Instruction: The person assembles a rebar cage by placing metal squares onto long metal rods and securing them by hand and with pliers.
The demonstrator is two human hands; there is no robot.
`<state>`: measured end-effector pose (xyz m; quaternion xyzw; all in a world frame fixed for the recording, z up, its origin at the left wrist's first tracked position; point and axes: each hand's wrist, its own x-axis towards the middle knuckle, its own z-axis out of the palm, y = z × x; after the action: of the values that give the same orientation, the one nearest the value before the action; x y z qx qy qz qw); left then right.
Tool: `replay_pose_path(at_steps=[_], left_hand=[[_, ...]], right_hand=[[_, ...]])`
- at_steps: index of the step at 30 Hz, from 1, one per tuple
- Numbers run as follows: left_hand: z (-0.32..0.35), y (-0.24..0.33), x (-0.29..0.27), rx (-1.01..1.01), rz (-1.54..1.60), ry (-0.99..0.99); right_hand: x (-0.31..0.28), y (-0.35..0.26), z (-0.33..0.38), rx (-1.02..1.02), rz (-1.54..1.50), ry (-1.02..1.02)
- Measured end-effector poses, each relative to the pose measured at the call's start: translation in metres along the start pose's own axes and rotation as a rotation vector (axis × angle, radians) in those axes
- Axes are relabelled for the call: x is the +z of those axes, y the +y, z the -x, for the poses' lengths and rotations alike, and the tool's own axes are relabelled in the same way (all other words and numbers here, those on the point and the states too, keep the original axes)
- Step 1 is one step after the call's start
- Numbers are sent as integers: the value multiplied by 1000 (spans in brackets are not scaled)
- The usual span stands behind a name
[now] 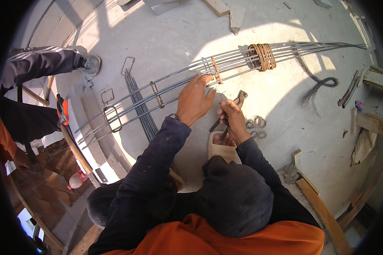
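A long cage of steel reinforcing bars [178,78] lies across the concrete floor, ringed by rectangular stirrups [156,94]. My left hand [194,98] rests flat on the bars beside a rusty stirrup [217,70]. My right hand [233,117] grips a pair of pincers [239,100] whose jaws point toward the cage. A bunch of rusty stirrups [263,56] sits bundled on the bars farther right. My foot in a pale sandal [220,146] is just below my right hand.
Another person's leg and grey shoe [88,64] stand at the upper left. Loose bars [140,106] and spare stirrups [127,66] lie left of the cage. Coils of tie wire [256,123], a wire bundle [319,87], timber pieces [315,195] and a handled tool [70,136] surround me.
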<state>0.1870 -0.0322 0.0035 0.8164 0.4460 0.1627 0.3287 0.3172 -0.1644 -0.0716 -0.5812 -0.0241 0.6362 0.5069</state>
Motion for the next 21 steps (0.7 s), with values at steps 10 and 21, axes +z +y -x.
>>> replay_pose_path(at_steps=[10,21], left_hand=[[-30,2,3,-203,-26,-270],[-41,1,7,-269,55,-306]], right_hand=[[0,1,-37,-102,-248,-267],[-3,-2,-48,-155,-180,-307]])
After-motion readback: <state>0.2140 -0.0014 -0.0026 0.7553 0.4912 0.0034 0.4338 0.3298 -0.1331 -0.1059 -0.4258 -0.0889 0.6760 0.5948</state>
